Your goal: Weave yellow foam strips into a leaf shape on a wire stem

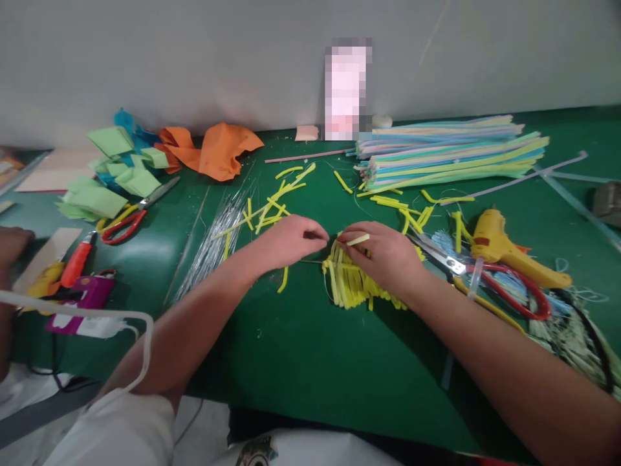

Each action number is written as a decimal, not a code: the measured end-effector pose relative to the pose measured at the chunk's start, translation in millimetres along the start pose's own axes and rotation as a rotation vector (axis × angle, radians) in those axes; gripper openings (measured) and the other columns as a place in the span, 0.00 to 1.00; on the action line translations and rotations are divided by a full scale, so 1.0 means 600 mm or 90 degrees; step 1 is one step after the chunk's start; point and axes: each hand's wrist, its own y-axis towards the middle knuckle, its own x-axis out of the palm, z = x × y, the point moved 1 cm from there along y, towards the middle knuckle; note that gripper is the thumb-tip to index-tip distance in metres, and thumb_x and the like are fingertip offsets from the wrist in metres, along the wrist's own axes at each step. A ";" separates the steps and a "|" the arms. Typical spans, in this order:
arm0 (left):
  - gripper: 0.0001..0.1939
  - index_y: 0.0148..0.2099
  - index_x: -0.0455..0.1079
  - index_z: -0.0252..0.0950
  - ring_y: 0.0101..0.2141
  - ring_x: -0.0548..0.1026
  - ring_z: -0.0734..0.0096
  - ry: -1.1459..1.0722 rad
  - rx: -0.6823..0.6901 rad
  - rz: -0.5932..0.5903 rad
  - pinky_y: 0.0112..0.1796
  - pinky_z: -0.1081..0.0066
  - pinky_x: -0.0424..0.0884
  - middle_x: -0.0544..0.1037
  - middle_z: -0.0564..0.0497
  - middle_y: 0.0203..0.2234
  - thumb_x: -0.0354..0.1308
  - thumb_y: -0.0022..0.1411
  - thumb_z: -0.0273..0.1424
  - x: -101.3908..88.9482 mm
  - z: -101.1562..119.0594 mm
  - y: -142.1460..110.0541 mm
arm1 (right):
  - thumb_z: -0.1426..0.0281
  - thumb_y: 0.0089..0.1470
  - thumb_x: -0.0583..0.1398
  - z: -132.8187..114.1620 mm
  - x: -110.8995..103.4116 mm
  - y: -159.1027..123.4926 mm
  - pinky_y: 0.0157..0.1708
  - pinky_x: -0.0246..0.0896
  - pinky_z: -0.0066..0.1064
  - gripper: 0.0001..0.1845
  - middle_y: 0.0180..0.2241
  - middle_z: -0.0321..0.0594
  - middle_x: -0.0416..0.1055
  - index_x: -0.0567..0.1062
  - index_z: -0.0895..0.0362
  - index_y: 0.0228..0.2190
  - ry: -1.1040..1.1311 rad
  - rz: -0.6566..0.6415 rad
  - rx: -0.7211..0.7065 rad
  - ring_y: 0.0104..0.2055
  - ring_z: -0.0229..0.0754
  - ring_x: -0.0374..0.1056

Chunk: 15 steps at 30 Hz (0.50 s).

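Observation:
My right hand (pixel 388 255) is closed on a fringe of short yellow stem pieces (pixel 352 285), set side by side along a thin wire (pixel 310 261). The stems look like pipe cleaners. One pale yellow piece (pixel 358 240) sticks out between the fingers of this hand. Just to the left, my left hand (pixel 298 241) has its thumb and fingertips pinched together, close to the fringe's upper left end. Whatever is in that pinch is too small to make out. Loose yellow pieces (pixel 276 206) lie beyond the left hand.
Silver wires (pixel 213 243) lie left of my left forearm. Red-handled scissors (pixel 456 265) and a yellow glue gun (pixel 499 246) are at right. Pastel stems (pixel 451 155) are stacked behind. Green paper (pixel 114 175), more scissors (pixel 140 210) and another person's hand (pixel 14 246) are at left.

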 end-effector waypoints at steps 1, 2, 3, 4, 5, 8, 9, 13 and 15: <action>0.08 0.38 0.81 0.40 0.32 0.78 0.67 -0.019 0.007 0.051 0.33 0.70 0.69 0.83 0.48 0.34 0.62 0.57 0.33 -0.016 0.003 -0.002 | 0.69 0.61 0.57 -0.001 -0.004 0.000 0.37 0.69 0.36 0.10 0.39 0.42 0.80 0.80 0.53 0.36 0.004 0.014 0.003 0.40 0.45 0.75; 0.08 0.37 0.81 0.39 0.31 0.77 0.68 -0.051 0.013 0.115 0.32 0.71 0.69 0.83 0.48 0.33 0.64 0.56 0.34 -0.034 0.005 -0.004 | 0.69 0.61 0.57 -0.003 -0.010 0.001 0.36 0.69 0.35 0.10 0.39 0.42 0.80 0.80 0.53 0.36 0.011 0.031 0.007 0.39 0.44 0.75; 0.08 0.37 0.80 0.38 0.32 0.77 0.69 -0.092 0.020 0.179 0.33 0.72 0.69 0.82 0.48 0.32 0.64 0.56 0.34 -0.054 0.004 -0.004 | 0.69 0.61 0.58 -0.004 -0.016 0.001 0.36 0.70 0.35 0.10 0.38 0.42 0.80 0.80 0.53 0.36 0.020 0.052 0.013 0.39 0.44 0.76; 0.08 0.37 0.80 0.37 0.31 0.76 0.71 -0.146 0.030 0.254 0.32 0.73 0.69 0.82 0.48 0.31 0.64 0.56 0.34 -0.073 0.001 -0.004 | 0.68 0.60 0.58 -0.006 -0.024 0.002 0.35 0.70 0.34 0.10 0.37 0.41 0.80 0.80 0.53 0.36 0.029 0.077 0.020 0.39 0.44 0.76; 0.07 0.35 0.79 0.35 0.29 0.74 0.73 -0.212 0.042 0.330 0.30 0.75 0.68 0.80 0.48 0.29 0.65 0.56 0.34 -0.090 -0.005 -0.002 | 0.68 0.60 0.58 -0.009 -0.032 0.003 0.35 0.71 0.34 0.10 0.37 0.41 0.80 0.81 0.52 0.36 0.036 0.106 0.028 0.38 0.43 0.76; 0.09 0.34 0.77 0.33 0.25 0.71 0.78 -0.463 0.066 0.426 0.25 0.78 0.65 0.77 0.50 0.26 0.61 0.59 0.34 -0.111 -0.029 0.010 | 0.69 0.59 0.59 -0.015 -0.057 0.005 0.36 0.72 0.34 0.09 0.35 0.38 0.81 0.81 0.51 0.36 0.046 0.194 0.069 0.38 0.44 0.77; 0.08 0.34 0.76 0.33 0.24 0.71 0.79 -0.525 0.063 0.450 0.24 0.78 0.64 0.76 0.50 0.25 0.59 0.60 0.33 -0.105 -0.036 0.014 | 0.69 0.59 0.60 -0.016 -0.063 0.005 0.37 0.72 0.34 0.08 0.35 0.38 0.81 0.81 0.50 0.36 0.046 0.219 0.085 0.38 0.44 0.77; 0.05 0.37 0.74 0.34 0.26 0.75 0.76 -0.461 0.042 0.437 0.27 0.76 0.69 0.79 0.50 0.28 0.61 0.55 0.26 -0.024 -0.038 0.017 | 0.68 0.58 0.61 -0.017 -0.071 0.003 0.35 0.72 0.34 0.07 0.34 0.38 0.81 0.81 0.50 0.35 0.046 0.288 0.130 0.37 0.44 0.77; 0.07 0.38 0.74 0.34 0.31 0.78 0.72 -0.435 0.069 0.292 0.30 0.74 0.73 0.80 0.48 0.31 0.62 0.55 0.28 0.026 -0.023 0.008 | 0.68 0.58 0.61 -0.015 -0.068 0.002 0.34 0.72 0.34 0.07 0.34 0.37 0.81 0.81 0.51 0.35 0.047 0.302 0.137 0.36 0.44 0.77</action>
